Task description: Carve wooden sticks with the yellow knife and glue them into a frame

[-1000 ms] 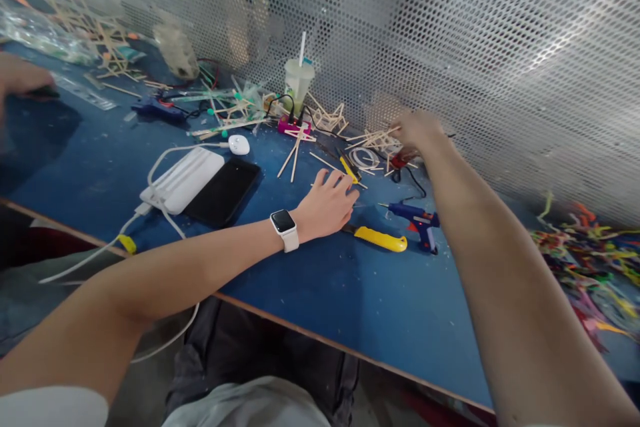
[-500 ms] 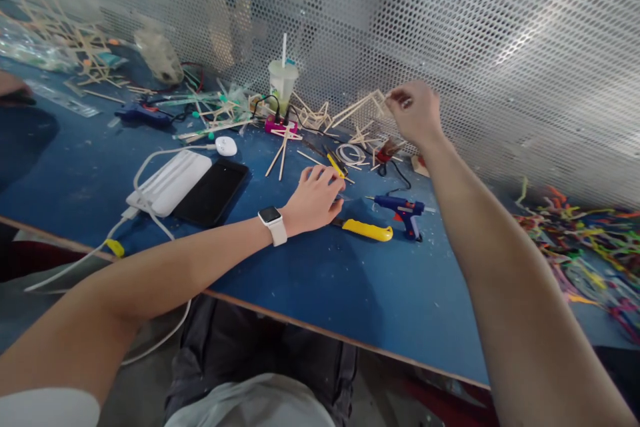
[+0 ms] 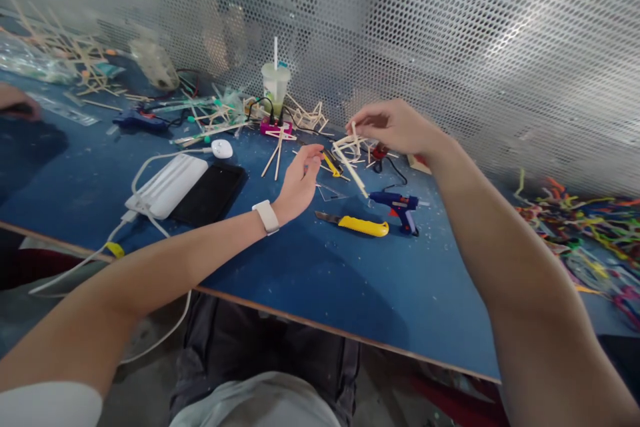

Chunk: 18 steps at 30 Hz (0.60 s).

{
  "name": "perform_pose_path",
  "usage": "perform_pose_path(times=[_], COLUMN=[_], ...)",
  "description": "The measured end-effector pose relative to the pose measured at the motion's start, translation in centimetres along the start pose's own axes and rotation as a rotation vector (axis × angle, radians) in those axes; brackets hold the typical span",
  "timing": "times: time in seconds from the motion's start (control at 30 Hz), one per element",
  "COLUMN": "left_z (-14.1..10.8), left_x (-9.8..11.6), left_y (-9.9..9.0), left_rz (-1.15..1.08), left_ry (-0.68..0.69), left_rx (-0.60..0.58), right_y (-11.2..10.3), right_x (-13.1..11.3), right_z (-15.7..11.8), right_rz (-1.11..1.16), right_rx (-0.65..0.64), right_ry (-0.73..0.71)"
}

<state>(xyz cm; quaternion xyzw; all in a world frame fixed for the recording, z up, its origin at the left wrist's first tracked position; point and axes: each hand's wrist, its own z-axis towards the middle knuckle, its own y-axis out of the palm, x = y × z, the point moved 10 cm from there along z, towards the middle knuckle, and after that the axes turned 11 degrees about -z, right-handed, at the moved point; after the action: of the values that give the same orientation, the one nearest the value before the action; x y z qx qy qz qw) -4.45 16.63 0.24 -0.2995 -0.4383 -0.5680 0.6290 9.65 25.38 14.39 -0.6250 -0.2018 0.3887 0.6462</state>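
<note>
My right hand (image 3: 397, 123) is closed on a small frame of pale wooden sticks (image 3: 355, 172), raised above the blue table and tilted, one long stick pointing down toward the nozzle of a blue glue gun (image 3: 400, 205). To its left, my left hand (image 3: 299, 181), with a watch strap at the wrist, is open and holds nothing I can see. Its fingers reach toward a small yellow-and-black tool (image 3: 333, 164). Between hands and table edge lies a yellow utility knife (image 3: 363, 225), blade out to the left. A thin clear piece (image 3: 330, 193) lies behind the knife.
A perforated metal wall (image 3: 450, 40) backs the table. A cup with a straw (image 3: 275, 83) stands behind a pink socket block (image 3: 276, 127). A white power bank (image 3: 167, 183) and phone (image 3: 213, 193) lie left; colourful pipe cleaners (image 3: 590, 227) lie right. Another person's hand (image 3: 17, 101) shows far left.
My right hand has come down and left, bringing the stick frame nearer the table's middle. My left hand has lifted away from the utility knife and turned, uncovering the blade.
</note>
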Motion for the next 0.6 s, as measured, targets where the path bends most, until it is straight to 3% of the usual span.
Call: perform_pose_path(times=[0.13,0.37,0.47,0.53,0.6], left_z=[0.2,0.2,0.1,0.0,0.0], left_x=[0.2,-1.4,-1.5,-1.6,-1.6], left_y=[0.5,2.1,2.0,1.9,1.8], left_rz=[-0.059,-0.190,-0.167,-0.137,-0.097], left_ry=[0.006,-0.122,-0.123,-0.121,-0.107], left_rx=[-0.047,-0.156,-0.139,-0.134,-0.137], right_y=[1.8,3.6,2.3,0.7,-0.2], right_x=[-1.1,-4.4,-1.5,2.7,7.6], right_z=[-0.1,-0.6,0.1,1.0,1.9], right_rz=[0.033,0.115,0.134,0.079,-0.142], right_rx=[-0.166,-0.343,-0.270,-0.126,-0.032], right_ry=[-0.039,-0.160,-0.034,0.108,0.267])
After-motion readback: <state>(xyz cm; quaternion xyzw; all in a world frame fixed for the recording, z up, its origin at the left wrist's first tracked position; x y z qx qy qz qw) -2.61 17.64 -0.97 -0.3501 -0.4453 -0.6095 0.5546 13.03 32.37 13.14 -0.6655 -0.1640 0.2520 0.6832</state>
